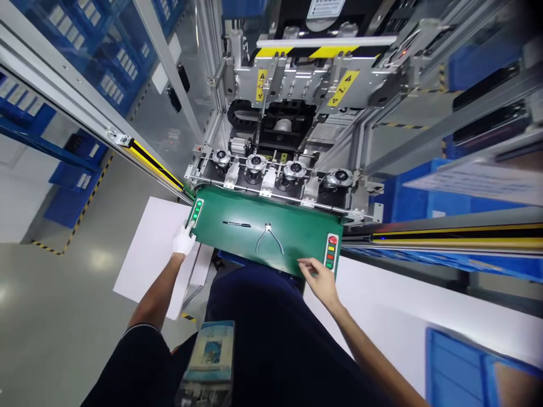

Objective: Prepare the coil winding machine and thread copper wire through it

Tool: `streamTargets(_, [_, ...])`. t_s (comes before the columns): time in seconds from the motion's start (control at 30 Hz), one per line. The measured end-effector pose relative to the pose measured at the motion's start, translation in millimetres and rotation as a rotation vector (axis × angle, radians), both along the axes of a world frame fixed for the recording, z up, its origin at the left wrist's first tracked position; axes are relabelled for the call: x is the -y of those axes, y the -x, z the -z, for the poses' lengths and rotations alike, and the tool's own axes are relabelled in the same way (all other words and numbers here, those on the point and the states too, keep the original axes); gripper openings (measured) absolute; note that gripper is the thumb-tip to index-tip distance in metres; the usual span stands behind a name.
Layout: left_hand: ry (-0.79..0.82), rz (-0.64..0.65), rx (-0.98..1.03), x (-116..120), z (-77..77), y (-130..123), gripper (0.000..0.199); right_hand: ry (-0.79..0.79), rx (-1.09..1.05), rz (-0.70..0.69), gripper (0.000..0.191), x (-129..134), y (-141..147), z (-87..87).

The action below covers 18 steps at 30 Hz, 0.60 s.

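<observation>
1. The left hand (184,240), covered by a white fabric glove, is being pressed against the near end of the left button strip (195,212) (a narrow pale panel with green round buttons); the fingers are being held together, with nothing gripped.
2. The right hand (321,278), bare, is being rested on the front edge of the green mat (237,249), just beside the right button strip (331,251); its fingers are being held slightly spread, with nothing clamped.
3. A smooth, matte, rectangular surface is being presented by the mat.
4. Metal pliers (268,237), handles splayed, and a slim dark pen (236,224) are being left on the mat, apart from both hands.
5. Four round metallic fixtures (292,169) are being displayed in a row behind the mat.
</observation>
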<state>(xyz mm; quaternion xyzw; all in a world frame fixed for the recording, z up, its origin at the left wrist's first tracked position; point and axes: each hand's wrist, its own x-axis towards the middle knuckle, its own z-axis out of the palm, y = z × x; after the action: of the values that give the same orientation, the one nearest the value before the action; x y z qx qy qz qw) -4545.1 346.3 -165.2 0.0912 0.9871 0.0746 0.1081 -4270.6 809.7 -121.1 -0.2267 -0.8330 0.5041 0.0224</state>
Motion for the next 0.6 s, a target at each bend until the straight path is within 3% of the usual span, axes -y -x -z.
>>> streamTargets(0.1, [0.021, 0.013, 0.010, -0.4, -0.5, 0.5, 0.062, -0.008, 0.003, 0.080, 0.050, 19.5, 5.8, 6.5])
streamTargets(0.2, [0.030, 0.043, 0.023, -6.1, -6.3, 14.6, 0.069, 0.026, 0.003, 0.142, 0.049, 59.5, 20.9, 9.1])
streamTargets(0.37, [0.082, 0.068, 0.122, -25.3, -11.5, 47.4, 0.074, 0.075, -0.004, -0.055, 0.038, 126.3, 42.6, 1.9])
streamTargets(0.47, [0.077, 0.086, 0.179, -32.9, -17.9, 64.1, 0.067, 0.071, 0.018, -0.117, 0.036, 136.5, 42.3, -1.8])
streamTargets(0.6, [0.020, 0.087, 0.207, -29.7, -39.8, 83.1, 0.071, 0.024, 0.041, -0.074, 0.041, 117.8, 29.9, 2.0])
